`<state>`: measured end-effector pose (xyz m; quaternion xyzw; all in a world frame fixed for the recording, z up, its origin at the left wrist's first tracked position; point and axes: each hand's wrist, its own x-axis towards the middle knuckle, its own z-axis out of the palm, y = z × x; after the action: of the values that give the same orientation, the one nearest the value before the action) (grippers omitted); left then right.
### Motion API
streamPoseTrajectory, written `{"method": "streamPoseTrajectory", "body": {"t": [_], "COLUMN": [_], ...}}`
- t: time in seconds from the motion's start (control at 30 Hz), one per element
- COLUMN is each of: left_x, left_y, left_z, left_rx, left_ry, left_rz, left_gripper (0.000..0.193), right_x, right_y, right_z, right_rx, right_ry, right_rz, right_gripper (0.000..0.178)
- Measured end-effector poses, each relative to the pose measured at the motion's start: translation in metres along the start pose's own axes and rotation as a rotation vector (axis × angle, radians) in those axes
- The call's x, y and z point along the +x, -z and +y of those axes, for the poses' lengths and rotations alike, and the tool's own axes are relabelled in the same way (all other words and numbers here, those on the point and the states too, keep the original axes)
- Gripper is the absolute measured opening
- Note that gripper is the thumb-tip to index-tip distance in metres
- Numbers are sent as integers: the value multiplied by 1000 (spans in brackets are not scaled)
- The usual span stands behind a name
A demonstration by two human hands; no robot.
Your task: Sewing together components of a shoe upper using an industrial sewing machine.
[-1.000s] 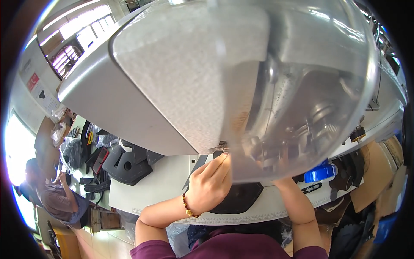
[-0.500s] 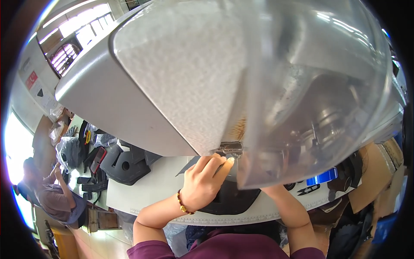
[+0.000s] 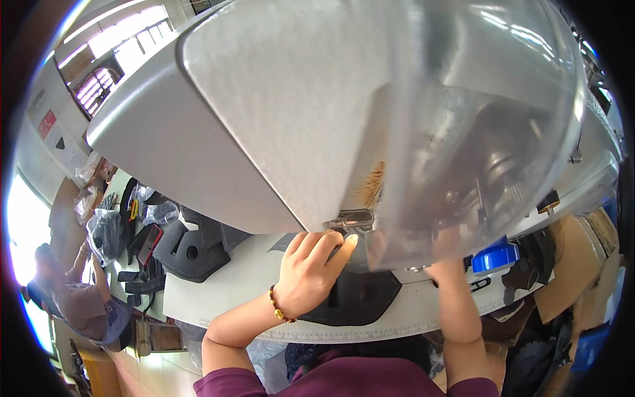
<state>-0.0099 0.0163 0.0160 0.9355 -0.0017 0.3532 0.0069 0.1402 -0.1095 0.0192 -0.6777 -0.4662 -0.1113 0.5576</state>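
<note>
A large light-grey sewing machine head (image 3: 264,119) fills the upper middle, with a clear plastic shield (image 3: 423,192) on its right side. My left hand (image 3: 307,274), a beaded bracelet at the wrist, is just below the metal part (image 3: 354,220) under the machine head. Its fingers are bent and drawn together over a black panel (image 3: 362,294) on the white table; their tips are partly hidden, so what they hold cannot be made out. My right hand (image 3: 447,264) is at the shield's lower right edge, partly behind it, its fingers blurred. Near it stands a blue plastic object (image 3: 495,258).
Black thread snips (image 3: 480,284) lie right of my right forearm. Several shaped black pieces (image 3: 188,251) and a phone-like red-edged object (image 3: 150,243) are at the left. Cardboard (image 3: 572,278) stands at the right. Another person (image 3: 83,291) works at the far left.
My right hand has moved right and up, toward the blue object. My left hand stays near the metal part. The whole view has shifted slightly.
</note>
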Motion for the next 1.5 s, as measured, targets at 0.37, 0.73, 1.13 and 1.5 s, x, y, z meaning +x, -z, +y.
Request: {"method": "streamPoseTrajectory", "body": {"t": [0.37,0.73,1.13,1.5], "left_x": [11,6,-1,-4], "left_y": [1,-3,-8,-15], "left_z": [23,11,-3,-25], "left_rx": [89,22,-72,-136], "left_ry": [-99,-96,-39,-92], "left_rz": [-6,67,76,103], "left_gripper": [35,34,34,36], "right_x": [9,-8,-30,-40], "right_y": [5,-9,-8,-34], "right_z": [38,54,50,42], "right_rx": [124,239,-750,-172], "right_ry": [-32,-58,746,160], "right_rz": [-191,-379,13,12], "right_gripper": [10,8,27,7]}}
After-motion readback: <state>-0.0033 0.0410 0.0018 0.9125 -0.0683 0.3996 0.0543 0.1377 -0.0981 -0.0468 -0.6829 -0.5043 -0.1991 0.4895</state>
